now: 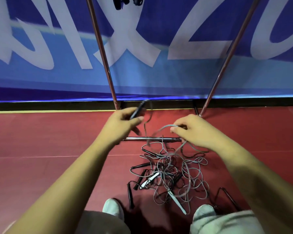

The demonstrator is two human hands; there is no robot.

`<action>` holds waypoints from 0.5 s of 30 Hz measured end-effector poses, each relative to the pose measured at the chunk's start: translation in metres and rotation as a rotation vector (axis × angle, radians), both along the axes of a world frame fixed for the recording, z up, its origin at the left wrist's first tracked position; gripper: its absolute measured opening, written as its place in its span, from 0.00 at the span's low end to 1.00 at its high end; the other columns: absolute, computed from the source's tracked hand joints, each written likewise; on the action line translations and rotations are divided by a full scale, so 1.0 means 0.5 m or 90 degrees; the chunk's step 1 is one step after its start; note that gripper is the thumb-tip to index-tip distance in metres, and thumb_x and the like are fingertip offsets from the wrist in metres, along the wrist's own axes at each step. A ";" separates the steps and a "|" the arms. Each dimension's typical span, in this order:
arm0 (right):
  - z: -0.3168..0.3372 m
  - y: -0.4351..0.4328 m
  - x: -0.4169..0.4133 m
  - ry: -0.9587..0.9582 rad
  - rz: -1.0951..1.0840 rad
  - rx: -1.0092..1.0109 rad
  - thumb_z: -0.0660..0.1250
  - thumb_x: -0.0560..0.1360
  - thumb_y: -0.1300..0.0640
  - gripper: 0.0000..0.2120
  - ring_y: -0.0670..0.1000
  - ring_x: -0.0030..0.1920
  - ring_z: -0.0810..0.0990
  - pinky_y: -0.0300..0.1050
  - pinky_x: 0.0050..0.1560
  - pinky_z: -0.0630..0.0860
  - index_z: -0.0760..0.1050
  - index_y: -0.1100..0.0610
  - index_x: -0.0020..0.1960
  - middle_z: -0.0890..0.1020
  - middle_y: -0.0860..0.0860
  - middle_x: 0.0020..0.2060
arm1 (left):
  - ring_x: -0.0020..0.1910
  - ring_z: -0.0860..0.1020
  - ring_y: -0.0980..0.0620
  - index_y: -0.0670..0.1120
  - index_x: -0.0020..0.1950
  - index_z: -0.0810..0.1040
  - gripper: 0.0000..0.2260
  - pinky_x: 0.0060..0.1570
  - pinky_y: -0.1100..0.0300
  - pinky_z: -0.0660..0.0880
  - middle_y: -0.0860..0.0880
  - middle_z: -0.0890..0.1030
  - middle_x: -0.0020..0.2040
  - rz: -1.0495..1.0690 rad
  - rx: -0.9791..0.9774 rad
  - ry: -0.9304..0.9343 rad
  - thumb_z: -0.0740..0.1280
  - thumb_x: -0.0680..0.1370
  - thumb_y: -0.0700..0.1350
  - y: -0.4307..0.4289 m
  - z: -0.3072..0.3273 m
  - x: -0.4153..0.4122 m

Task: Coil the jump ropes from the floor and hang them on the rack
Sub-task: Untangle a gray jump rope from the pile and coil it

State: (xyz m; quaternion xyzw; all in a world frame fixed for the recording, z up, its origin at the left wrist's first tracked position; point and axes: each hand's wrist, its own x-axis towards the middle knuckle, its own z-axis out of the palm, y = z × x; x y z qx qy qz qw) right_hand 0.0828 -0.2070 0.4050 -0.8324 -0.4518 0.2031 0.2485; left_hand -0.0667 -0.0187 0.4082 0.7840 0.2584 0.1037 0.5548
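Note:
A tangled pile of jump ropes (pixel 169 174) with black and white handles lies on the red floor between my feet. My left hand (pixel 122 124) grips a black rope handle (pixel 139 109), its cord trailing down toward the pile. My right hand (pixel 193 130) pinches a grey cord loop (pixel 161 130) lifted above the pile. The metal rack (pixel 101 48) stands in front of me, its two slanted poles rising to the top edge. Dark ropes (pixel 123 2) hang at the top of the rack.
The rack's low crossbar (pixel 152 139) lies on the floor just beyond the pile. A blue banner (pixel 41 48) with large white letters covers the wall behind. My two white shoes (pixel 112 208) stand beside the pile.

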 end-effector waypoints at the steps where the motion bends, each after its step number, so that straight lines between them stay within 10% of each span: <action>1: 0.003 0.006 -0.015 0.015 0.020 0.014 0.66 0.78 0.52 0.11 0.42 0.27 0.71 0.47 0.35 0.72 0.80 0.54 0.38 0.79 0.51 0.26 | 0.24 0.77 0.59 0.47 0.60 0.80 0.10 0.20 0.67 0.62 0.42 0.79 0.41 -0.056 -0.037 -0.005 0.67 0.80 0.40 -0.023 0.007 0.002; 6: 0.015 0.020 -0.038 0.104 0.011 0.069 0.67 0.77 0.53 0.09 0.43 0.25 0.73 0.43 0.30 0.70 0.81 0.51 0.38 0.78 0.49 0.24 | 0.19 0.64 0.61 0.45 0.47 0.78 0.08 0.20 0.70 0.60 0.50 0.73 0.29 -0.237 0.027 0.094 0.65 0.81 0.48 -0.061 0.010 0.007; 12: -0.036 -0.025 0.022 0.074 0.008 -0.261 0.63 0.78 0.57 0.14 0.43 0.23 0.71 0.38 0.27 0.67 0.77 0.57 0.35 0.81 0.54 0.32 | 0.26 0.60 0.53 0.48 0.40 0.71 0.09 0.26 0.60 0.51 0.52 0.68 0.28 0.117 -0.258 -0.164 0.66 0.80 0.42 0.018 0.025 0.008; 15: -0.050 -0.033 0.041 0.018 -0.050 -0.242 0.67 0.77 0.51 0.16 0.50 0.31 0.69 0.44 0.32 0.63 0.77 0.63 0.38 0.73 0.53 0.30 | 0.27 0.65 0.51 0.48 0.39 0.74 0.09 0.25 0.62 0.56 0.52 0.71 0.29 0.224 -0.203 -0.143 0.67 0.80 0.43 0.062 0.015 -0.001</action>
